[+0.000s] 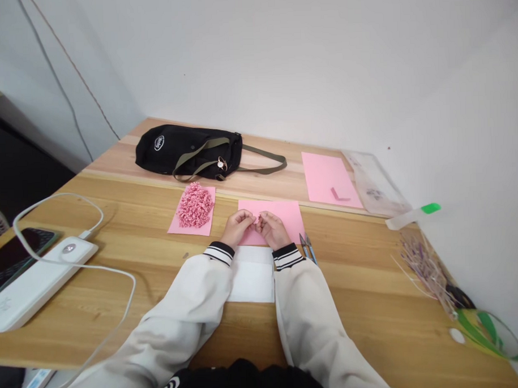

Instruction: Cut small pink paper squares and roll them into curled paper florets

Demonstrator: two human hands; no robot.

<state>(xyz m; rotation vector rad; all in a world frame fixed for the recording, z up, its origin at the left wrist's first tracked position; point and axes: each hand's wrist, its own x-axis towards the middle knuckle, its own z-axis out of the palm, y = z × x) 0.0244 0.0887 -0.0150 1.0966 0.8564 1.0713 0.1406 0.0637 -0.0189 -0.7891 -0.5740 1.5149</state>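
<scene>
Over a pink sheet (pixel 290 215) in the middle of the table, my left hand (pixel 238 227) and my right hand (pixel 273 230) meet fingertip to fingertip. Both are closed in a pinch around a small pink piece (pixel 256 219), too small to make out clearly. White paper (pixel 251 279) lies below them, between my forearms. To the left, a heap of small pink curled pieces (pixel 194 206) rests on a pink card (pixel 175 226). Blue-handled snips (pixel 308 250) lie just right of my right hand.
A black bag (pixel 172 149) with straps lies at the back. Another pink sheet (pixel 328 177) and a clear sleeve (pixel 375 184) are back right. Dried stems (pixel 420 262) and tape (pixel 489 333) lie at right; a power bank (pixel 45 283), cable and phone (pixel 21 253) at left.
</scene>
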